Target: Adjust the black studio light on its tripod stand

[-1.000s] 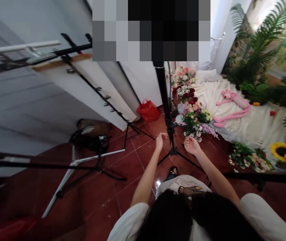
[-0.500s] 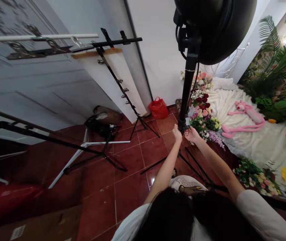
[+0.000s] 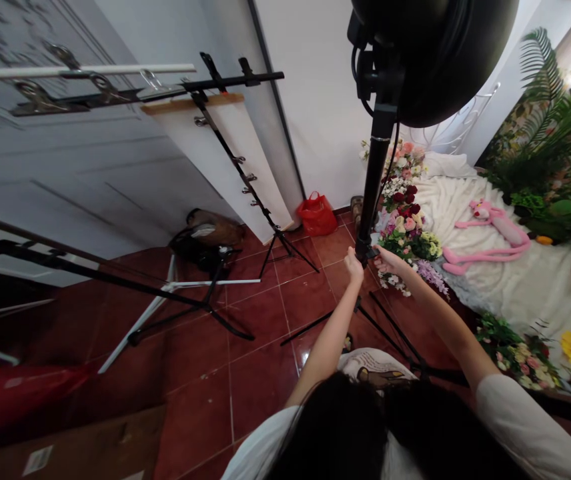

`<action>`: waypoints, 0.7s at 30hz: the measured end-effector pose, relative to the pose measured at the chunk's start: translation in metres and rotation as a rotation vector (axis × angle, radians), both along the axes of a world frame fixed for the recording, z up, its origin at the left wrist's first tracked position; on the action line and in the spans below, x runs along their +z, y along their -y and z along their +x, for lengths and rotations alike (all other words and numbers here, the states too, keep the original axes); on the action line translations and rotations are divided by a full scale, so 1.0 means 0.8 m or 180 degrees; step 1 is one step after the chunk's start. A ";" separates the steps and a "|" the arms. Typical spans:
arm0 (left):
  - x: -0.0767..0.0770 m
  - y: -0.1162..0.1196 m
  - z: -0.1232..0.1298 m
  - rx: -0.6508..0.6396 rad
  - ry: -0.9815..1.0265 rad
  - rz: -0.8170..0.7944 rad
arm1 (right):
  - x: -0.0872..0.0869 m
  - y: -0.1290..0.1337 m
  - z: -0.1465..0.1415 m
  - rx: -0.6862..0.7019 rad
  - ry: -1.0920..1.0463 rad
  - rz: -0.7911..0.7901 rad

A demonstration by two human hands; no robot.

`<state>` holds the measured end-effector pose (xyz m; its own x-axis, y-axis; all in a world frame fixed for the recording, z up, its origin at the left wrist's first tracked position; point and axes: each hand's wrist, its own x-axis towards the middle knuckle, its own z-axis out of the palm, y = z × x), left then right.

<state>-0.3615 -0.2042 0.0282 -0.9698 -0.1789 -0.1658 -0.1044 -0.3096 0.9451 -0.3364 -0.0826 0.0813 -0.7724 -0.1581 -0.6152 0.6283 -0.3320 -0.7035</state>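
- We have both hands at the collar of the black stand, so we think the step now is working on that joint.
- Our left hand is at the left side of the pole, just under the collar. Its fingers look curled in and closed on the stand, though the pole hides some of them.
- Our right hand is at the other side of the collar. Its fingers are bent in, only a little open. We can't tell if they pinch anything.
- We think the next move calls for a firm left hand and a small, careful turn or push with the right. The top looks heavy, so we should mind that it doesn't tip or slide down.
- The stand is right in front of us, with the red bag to its left and the flowers to its right.
- We see a straight, thin, dark pole with a shiny ring near the top. A big, round, black lamp sits on it, a cord runs beside it, and thin legs spread over the red floor.
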 end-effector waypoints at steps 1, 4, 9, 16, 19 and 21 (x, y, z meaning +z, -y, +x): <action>0.001 0.000 0.001 0.0000 0.0013 0.0015 | 0.004 -0.003 -0.004 0.0037 0.0099 0.0284; 0.001 0.000 0.002 0.0034 0.0092 0.0049 | 0.013 -0.009 -0.012 0.0176 -0.0019 0.0986; 0.000 0.001 0.002 0.0059 0.0210 0.0024 | 0.018 -0.017 0.001 0.0496 -0.0496 0.1056; 0.006 0.002 0.005 0.0004 0.0134 -0.0017 | 0.024 -0.018 0.023 0.0294 -0.1627 0.1366; 0.007 0.005 0.007 0.0012 0.0154 0.0011 | 0.039 -0.006 0.031 -0.0111 -0.2079 0.1513; 0.006 0.007 0.007 -0.0136 0.0001 0.0063 | 0.046 0.011 0.035 -0.0243 -0.2290 0.1305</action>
<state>-0.3563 -0.2097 0.0333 -0.9764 -0.1341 -0.1692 -0.1182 -0.3236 0.9388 -0.3083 -0.0911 0.1179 -0.9986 0.0399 0.0355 -0.0349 0.0147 -0.9993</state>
